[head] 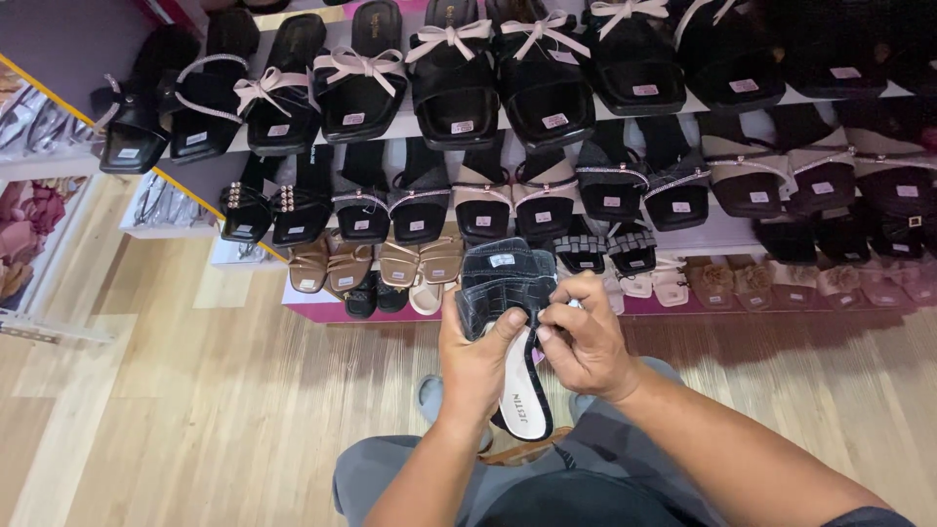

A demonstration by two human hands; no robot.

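A black slide sandal (508, 283) with a textured wide strap and a white insole is held upright in front of me, sole end down. My left hand (475, 359) grips it from the left, thumb across the strap. My right hand (583, 339) pinches the right edge of the strap, fingers curled. Whether a second sandal lies behind the first is unclear. Below the hands are my knees in grey trousers (468, 483).
Tiered white display shelves (410, 125) carry several rows of black, beige and pink sandals, many with bows and price stickers. A wooden floor (195, 390) spreads left and below. At far left stands another rack (39, 224) with packaged goods.
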